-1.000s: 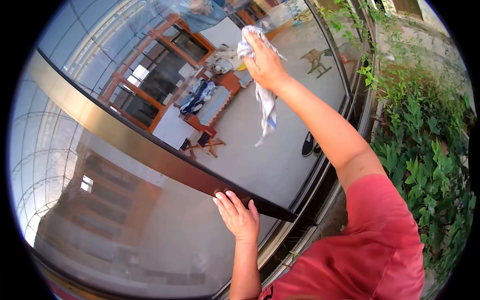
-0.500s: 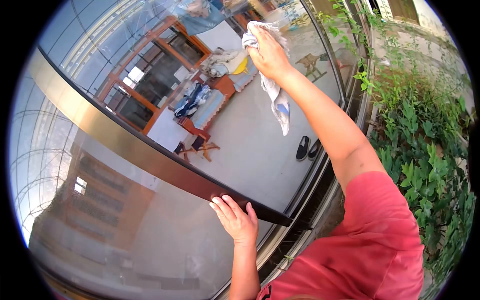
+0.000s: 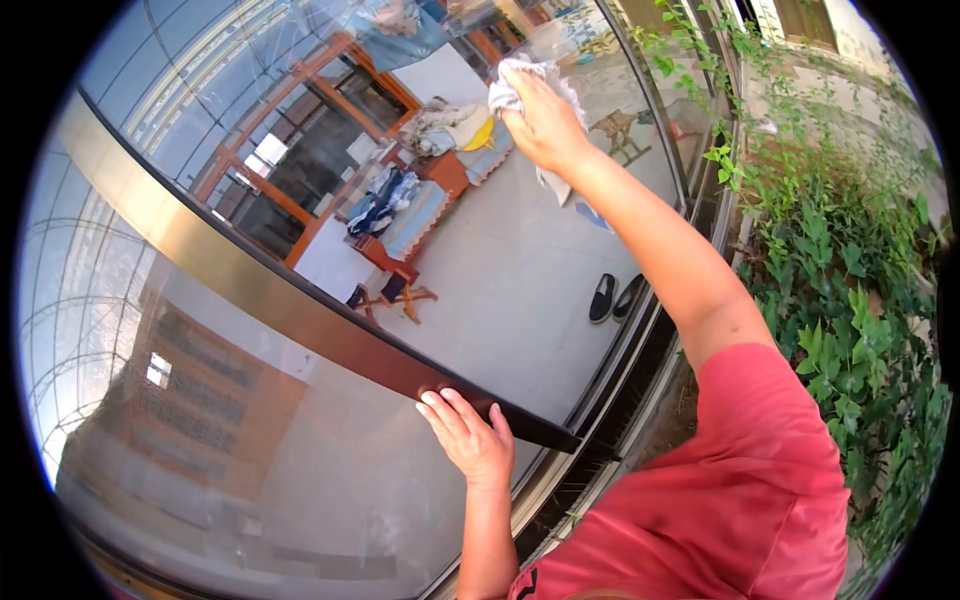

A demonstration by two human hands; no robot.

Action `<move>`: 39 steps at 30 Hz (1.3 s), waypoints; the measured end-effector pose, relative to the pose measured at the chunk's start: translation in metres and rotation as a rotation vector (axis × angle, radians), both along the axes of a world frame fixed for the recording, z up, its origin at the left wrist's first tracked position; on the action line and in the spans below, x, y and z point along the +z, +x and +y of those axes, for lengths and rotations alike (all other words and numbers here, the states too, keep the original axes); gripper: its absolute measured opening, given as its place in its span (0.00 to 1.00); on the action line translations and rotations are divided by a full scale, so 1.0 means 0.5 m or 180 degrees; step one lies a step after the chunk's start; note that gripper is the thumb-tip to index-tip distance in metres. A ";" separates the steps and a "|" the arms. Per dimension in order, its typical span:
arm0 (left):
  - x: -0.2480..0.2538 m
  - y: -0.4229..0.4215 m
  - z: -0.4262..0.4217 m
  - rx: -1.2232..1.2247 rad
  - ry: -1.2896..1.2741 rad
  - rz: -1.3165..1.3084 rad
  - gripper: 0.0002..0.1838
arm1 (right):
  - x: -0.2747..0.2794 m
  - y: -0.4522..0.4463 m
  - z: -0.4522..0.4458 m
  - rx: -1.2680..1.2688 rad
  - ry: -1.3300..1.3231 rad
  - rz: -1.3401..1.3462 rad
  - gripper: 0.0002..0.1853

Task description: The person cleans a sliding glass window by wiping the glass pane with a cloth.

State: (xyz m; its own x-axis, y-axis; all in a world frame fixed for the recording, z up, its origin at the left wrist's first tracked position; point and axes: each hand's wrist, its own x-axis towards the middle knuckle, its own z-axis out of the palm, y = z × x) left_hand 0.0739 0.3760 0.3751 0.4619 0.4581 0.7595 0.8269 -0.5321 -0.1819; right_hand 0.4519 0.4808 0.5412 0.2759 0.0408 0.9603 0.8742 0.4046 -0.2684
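Observation:
My right hand [image 3: 547, 125] presses a whitish cloth [image 3: 510, 88] against the upper glass pane [image 3: 480, 290], high up with the arm stretched out. Bunched cloth shows around the fingers, and a loose end hangs partly behind my wrist. My left hand [image 3: 468, 437] lies open, fingers extended, its fingertips touching the dark lower end of the metal door frame bar [image 3: 300, 320]. Nothing is in that hand. Below the bar, a second glass pane [image 3: 330, 460] reflects a building and a lattice.
Through the glass I see black shoes [image 3: 602, 298], a folding stool [image 3: 405, 296] and a bed with clothes [image 3: 385, 200]. A sliding track [image 3: 560, 500] runs along the base. Leafy green plants [image 3: 860, 340] grow close on my right.
My right hand has shifted slightly down and to the right with the cloth. The hanging cloth end has swung right, now mostly hidden by my arm. My left hand stays at the frame bar.

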 end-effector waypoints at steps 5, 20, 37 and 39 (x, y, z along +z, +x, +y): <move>0.004 -0.005 0.001 -0.0033 -0.0002 0.0053 0.50 | -0.036 -0.026 -0.006 0.0066 -0.0092 -0.0152 0.30; 0.003 -0.003 0.002 -0.0027 0.0001 0.0035 0.51 | 0.014 -0.004 0.039 0.0243 -0.0022 0.0166 0.33; -0.006 -0.002 0.007 -0.0024 0.0024 0.0025 0.50 | 0.068 0.000 0.079 -0.0080 0.0118 0.0532 0.34; -0.006 -0.001 0.009 -0.0048 0.0003 0.0027 0.50 | 0.074 0.030 0.109 -0.0434 0.0578 0.0599 0.34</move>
